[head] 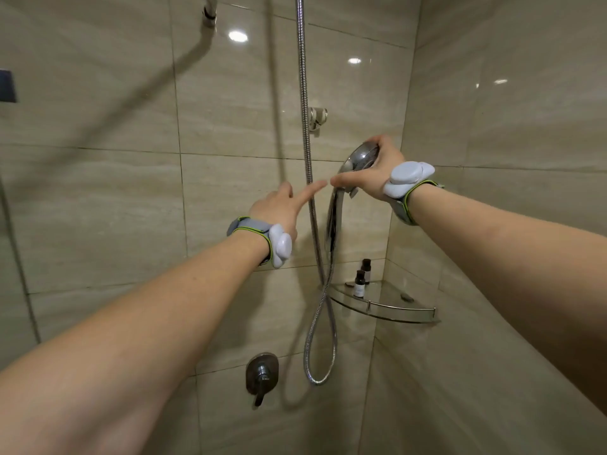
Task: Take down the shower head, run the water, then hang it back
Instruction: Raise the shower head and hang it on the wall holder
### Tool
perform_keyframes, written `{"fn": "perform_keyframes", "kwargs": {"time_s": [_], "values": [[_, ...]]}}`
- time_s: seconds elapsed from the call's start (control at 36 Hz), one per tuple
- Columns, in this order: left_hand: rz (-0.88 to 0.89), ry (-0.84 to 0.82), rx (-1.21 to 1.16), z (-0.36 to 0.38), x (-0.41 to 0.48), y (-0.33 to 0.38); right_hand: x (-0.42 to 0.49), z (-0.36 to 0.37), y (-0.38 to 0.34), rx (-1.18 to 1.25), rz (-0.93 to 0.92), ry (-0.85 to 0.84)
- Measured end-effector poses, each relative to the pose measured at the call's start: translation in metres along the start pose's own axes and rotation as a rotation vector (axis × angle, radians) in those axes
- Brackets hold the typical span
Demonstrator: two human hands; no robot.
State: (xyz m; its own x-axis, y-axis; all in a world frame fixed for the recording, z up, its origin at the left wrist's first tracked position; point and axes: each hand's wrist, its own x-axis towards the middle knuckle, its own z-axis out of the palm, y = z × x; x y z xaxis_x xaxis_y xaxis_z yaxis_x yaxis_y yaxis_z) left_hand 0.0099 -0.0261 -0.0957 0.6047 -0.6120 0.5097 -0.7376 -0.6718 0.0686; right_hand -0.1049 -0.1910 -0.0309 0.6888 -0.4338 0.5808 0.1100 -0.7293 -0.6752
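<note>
My right hand (371, 172) grips the round face end of the chrome shower head (356, 160), whose handle (333, 221) hangs down below it. The empty wall holder (317, 118) sits just above and left of the head. My left hand (282, 205) is beside the metal hose (310, 198), fingers apart, index finger reaching toward my right thumb and holding nothing. The hose loops down (320, 376) near the chrome mixer handle (262, 377) low on the tiled wall. No water is visible.
A glass corner shelf (394, 311) with two small dark bottles (359, 284) is fixed in the right corner, below the shower head. A fixed overhead shower pipe (208, 11) sticks out at the top. Beige tiled walls close in ahead and on the right.
</note>
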Motion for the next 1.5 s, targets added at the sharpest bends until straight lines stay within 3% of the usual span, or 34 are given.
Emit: {"fn": "perform_keyframes", "kwargs": {"time_s": [0.08, 0.25, 0.39, 0.53, 1.11, 1.5], "values": [[0.034, -0.053, 0.187, 0.001, 0.007, 0.002, 0.002, -0.004, -0.003, 0.023, -0.002, -0.016], [-0.046, -0.221, 0.305, -0.018, 0.016, 0.014, 0.007, -0.008, -0.005, 0.025, -0.029, -0.039], [-0.041, -0.190, 0.361, -0.020, 0.029, 0.017, 0.014, -0.010, -0.006, -0.029, -0.068, -0.022], [-0.066, -0.273, 0.445, -0.031, 0.033, 0.023, 0.021, -0.014, -0.006, -0.028, -0.067, -0.016], [-0.261, -0.229, 0.445, -0.055, 0.023, -0.035, 0.066, -0.014, -0.052, 0.201, -0.071, 0.163], [-0.300, -0.260, 0.452, -0.067, 0.017, -0.048, 0.092, -0.039, -0.100, 0.121, -0.104, 0.277]]}}
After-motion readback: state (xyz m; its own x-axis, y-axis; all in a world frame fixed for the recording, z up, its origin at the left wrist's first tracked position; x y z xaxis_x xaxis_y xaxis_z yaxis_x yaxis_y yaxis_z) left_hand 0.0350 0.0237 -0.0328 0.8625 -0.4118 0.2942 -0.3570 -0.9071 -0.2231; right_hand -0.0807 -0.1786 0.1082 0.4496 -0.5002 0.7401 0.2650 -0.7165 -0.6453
